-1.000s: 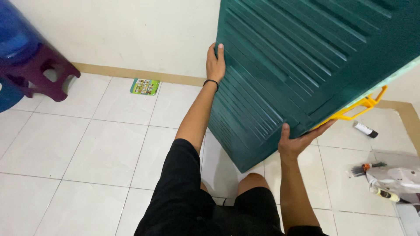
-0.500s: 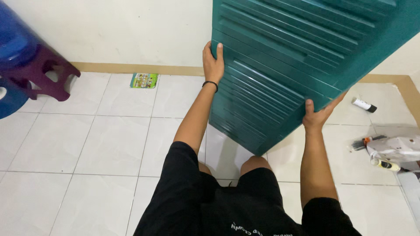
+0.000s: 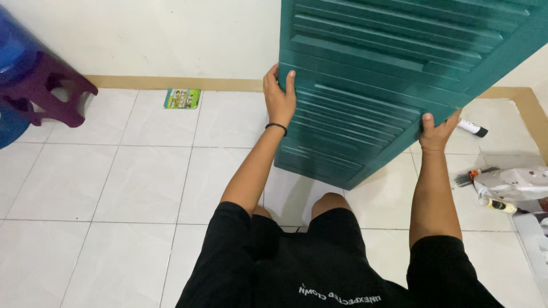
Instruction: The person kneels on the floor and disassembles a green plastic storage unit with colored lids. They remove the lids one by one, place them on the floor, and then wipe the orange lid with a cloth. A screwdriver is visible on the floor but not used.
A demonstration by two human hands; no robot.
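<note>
A large dark green louvred shutter panel (image 3: 377, 85) stands tilted in front of me, its lower end close to the white tiled floor near my knees. My left hand (image 3: 278, 97) grips its left edge, thumb on the slatted face; a thin black band circles that wrist. My right hand (image 3: 436, 131) holds the panel's right edge lower down, fingers wrapped behind it. The panel's top runs out of view.
A purple plastic stool (image 3: 48, 94) and a blue water jug (image 3: 14, 45) stand at the left by the wall. A small green packet (image 3: 182, 98) lies near the skirting. At the right lie a white marker (image 3: 471, 128), a brush (image 3: 471, 177) and a crumpled plastic bag (image 3: 514, 183).
The panel has swung from a slant to more upright and shifted right. My right hand slid from under its lower corner up onto the right edge. The yellow piece is out of view.
</note>
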